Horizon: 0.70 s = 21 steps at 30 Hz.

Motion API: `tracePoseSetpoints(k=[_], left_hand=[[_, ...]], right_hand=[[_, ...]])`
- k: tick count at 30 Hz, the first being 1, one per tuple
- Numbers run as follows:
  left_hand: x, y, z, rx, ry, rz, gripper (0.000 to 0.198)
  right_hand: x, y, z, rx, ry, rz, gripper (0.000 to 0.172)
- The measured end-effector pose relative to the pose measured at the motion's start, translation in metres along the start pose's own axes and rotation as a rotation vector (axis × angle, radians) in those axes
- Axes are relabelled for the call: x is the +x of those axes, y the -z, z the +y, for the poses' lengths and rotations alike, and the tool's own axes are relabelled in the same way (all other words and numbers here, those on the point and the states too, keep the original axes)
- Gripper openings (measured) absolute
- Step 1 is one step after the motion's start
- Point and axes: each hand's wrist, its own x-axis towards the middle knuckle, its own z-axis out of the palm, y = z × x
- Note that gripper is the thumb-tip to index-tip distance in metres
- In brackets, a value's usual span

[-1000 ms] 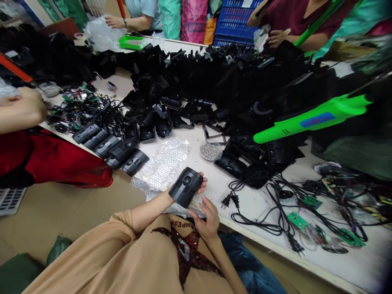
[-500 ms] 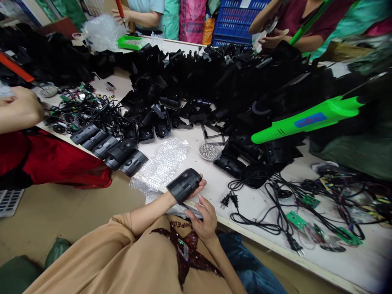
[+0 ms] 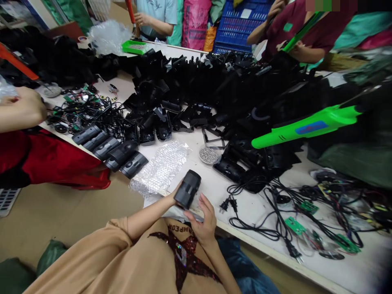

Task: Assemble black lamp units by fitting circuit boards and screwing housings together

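Observation:
A black plastic housing [image 3: 188, 189], rounded with a raised middle band, stands tilted over the table's front edge. My left hand [image 3: 174, 197] holds it from the left and behind, with most of its fingers hidden by the part. Just to the right, my right hand [image 3: 204, 222] is open, thumb and fingers apart, close to the housing's lower end; whether the thumb touches it I cannot tell. Bubble wrap [image 3: 162, 165] lies flat beside the held part. Several similar black housings [image 3: 118, 154] sit in a row at the table edge, further left.
A dish of small screws [image 3: 208, 155] stands beyond my hands. Over the right side hangs a green electric screwdriver [image 3: 306, 127]. Black cables with plugs [image 3: 260, 222] and circuit boards [image 3: 295, 225] lie at right. A large heap of black parts [image 3: 214, 85] fills the back. A co-worker's hand [image 3: 26, 107] is at left.
My left hand has turned the housing from lying slantwise to more upright, so its fingers no longer show at the far end. My right hand stays nearly in place, slightly nearer the housing.

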Motion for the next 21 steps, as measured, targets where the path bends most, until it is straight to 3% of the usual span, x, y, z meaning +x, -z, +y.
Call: tracePoseSetpoints(k=[3, 5, 8, 11, 16, 18, 21], left_hand=[[0.002, 0.003, 0.005, 0.346, -0.169, 0.172, 0.024], [0.004, 0.005, 0.007, 0.697, -0.288, 0.241, 0.018], [0.005, 0.008, 0.008, 0.954, -0.332, 0.146, 0.025], [0.005, 0.008, 0.011, 0.975, -0.324, 0.032, 0.032], [0.002, 0.020, 0.031, 0.985, -0.384, 0.008, 0.032], [0.004, 0.033, 0.045, 1.076, -0.398, 0.060, 0.028], [0.013, 0.062, 0.065, 1.266, -0.400, 0.251, 0.029]], right_hand=[[0.001, -0.004, 0.004, 0.144, -0.297, -0.055, 0.070], [0.000, -0.006, 0.011, 0.253, -0.494, -0.057, 0.065], [-0.003, -0.006, 0.027, 0.370, -0.651, -0.065, 0.055], [-0.005, 0.000, 0.042, 0.386, -0.725, -0.069, 0.056], [0.000, 0.010, 0.052, 0.326, -0.773, -0.142, 0.061], [0.003, 0.011, 0.049, 0.283, -0.766, -0.189, 0.062], [0.007, 0.014, 0.040, 0.148, -0.678, -0.190, 0.060]])
